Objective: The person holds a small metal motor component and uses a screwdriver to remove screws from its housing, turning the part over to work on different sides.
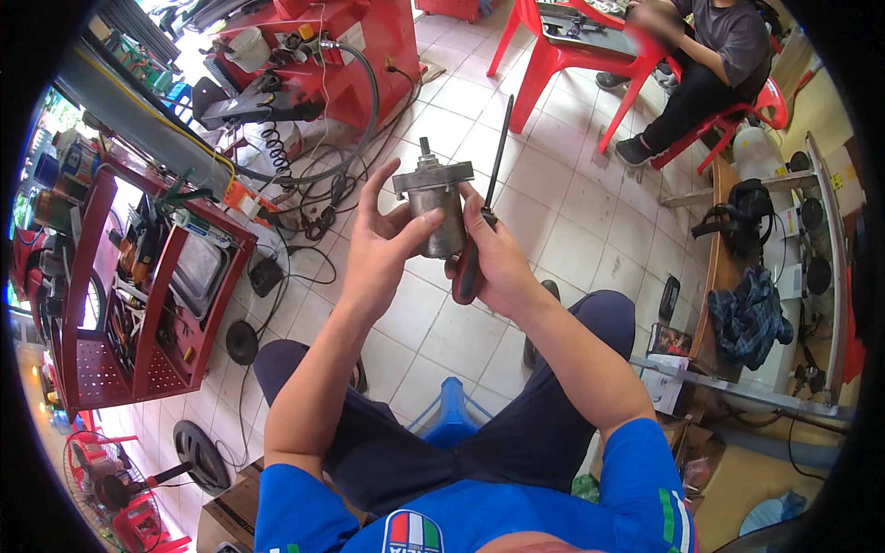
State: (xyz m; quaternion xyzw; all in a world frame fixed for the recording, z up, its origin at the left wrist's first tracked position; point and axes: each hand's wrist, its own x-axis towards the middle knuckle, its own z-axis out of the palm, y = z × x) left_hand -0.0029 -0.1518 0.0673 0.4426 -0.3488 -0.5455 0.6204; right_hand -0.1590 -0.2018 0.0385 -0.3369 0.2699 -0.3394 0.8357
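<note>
There it was, the metal motor, held up in mid-air with the tiled floor beyond it. On my feed the left hand had its fingers wrapped partway round the casing, thumb across the front, index raised. The right hand was closed on the red-and-black handle of a screwdriver, its fingers at the motor's right side (touching or just beside, I couldn't tell).

I judged the motor dense, heavy and thoroughly stiff, its smooth casing likely slippery if oily. The safest hold looked to be round that cylinder, below the flange; the thin shaft I wouldn't have trusted.

Only hands supported it. Out wide, I had a red tool rack at left, dark cables tangled on the floor, a seated person beyond red plastic furniture, and dark plaid cloth by a wooden surface.
</note>
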